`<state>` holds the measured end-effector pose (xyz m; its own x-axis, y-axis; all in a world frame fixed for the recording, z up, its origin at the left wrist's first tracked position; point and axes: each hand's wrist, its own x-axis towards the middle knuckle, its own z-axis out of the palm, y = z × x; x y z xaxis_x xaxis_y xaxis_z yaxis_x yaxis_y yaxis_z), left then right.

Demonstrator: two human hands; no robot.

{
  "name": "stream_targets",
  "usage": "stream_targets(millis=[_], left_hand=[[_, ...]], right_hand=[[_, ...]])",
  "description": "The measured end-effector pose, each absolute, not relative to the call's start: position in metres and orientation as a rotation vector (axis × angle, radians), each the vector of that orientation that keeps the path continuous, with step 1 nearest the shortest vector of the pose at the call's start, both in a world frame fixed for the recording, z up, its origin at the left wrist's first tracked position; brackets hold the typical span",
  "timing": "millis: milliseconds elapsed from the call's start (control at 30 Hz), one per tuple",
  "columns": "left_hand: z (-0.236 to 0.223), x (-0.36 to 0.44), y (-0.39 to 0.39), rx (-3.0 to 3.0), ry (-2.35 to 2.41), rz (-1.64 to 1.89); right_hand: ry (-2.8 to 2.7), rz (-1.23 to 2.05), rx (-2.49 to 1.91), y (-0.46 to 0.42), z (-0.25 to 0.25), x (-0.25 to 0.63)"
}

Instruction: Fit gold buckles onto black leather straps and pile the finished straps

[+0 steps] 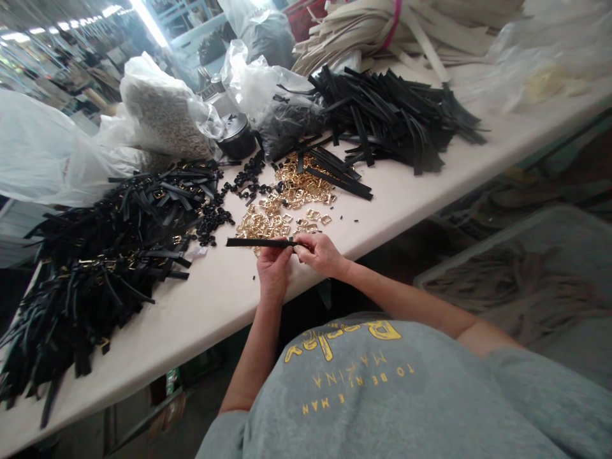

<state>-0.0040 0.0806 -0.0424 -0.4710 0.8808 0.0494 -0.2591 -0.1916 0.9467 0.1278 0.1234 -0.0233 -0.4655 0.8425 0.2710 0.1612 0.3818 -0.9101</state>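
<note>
Near the table's front edge, my left hand (pixel 275 271) is closed around a black strap (pixel 253 243), whose free end sticks out to the left. My right hand (pixel 321 254) pinches the strap's other end, close against the left fingertips. Whatever small part lies between the fingers there is hidden. Just beyond both hands spreads a pile of gold metal buckles (pixel 268 220). Small black loops (pixel 210 220) lie in a heap to the left of the buckles.
Black straps with gold buckles (pixel 105 268) cover the table's left side. Loose black straps (pixel 392 115) are heaped at the back right. Behind stand a dark metal mug (pixel 236 137), plastic bags (pixel 160 105) and a bundle of beige strips (pixel 344 35). The pale table (pixel 215 280) edge runs diagonally.
</note>
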Motion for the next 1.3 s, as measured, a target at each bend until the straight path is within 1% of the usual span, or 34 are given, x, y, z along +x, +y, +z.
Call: stream_targets(millis=[267, 500, 767, 967, 1067, 1200, 1300], left_hand=[[-0.034, -0.002, 0.079, 0.677, 1.254, 1.774], [-0.038, -0.003, 0.079, 0.707, 1.284, 1.734], [-0.038, -0.004, 0.079, 0.727, 1.298, 1.689], [-0.03, 0.0, 0.078, 0.88, 1.258, 1.624], [-0.032, -0.003, 0.081, 0.848, 1.21, 1.57], [-0.036, -0.001, 0.08, 0.873, 1.255, 1.668], [-0.035, 0.003, 0.08, 0.779, 1.216, 1.75]], right_hand=[[-1.82, 1.03, -0.977, 0.122, -0.027, 0.124], [-1.877, 0.957, -0.927, 0.123, -0.027, 0.126], [-1.943, 1.049, -0.799, 0.124, -0.025, 0.139], [-1.967, 1.0, -0.776, 0.127, -0.022, 0.143], [-1.991, 1.005, -0.793, 0.132, -0.024, 0.143], [-2.026, 0.971, -0.84, 0.133, -0.027, 0.142], [-2.056, 0.932, -0.848, 0.133, -0.027, 0.142]])
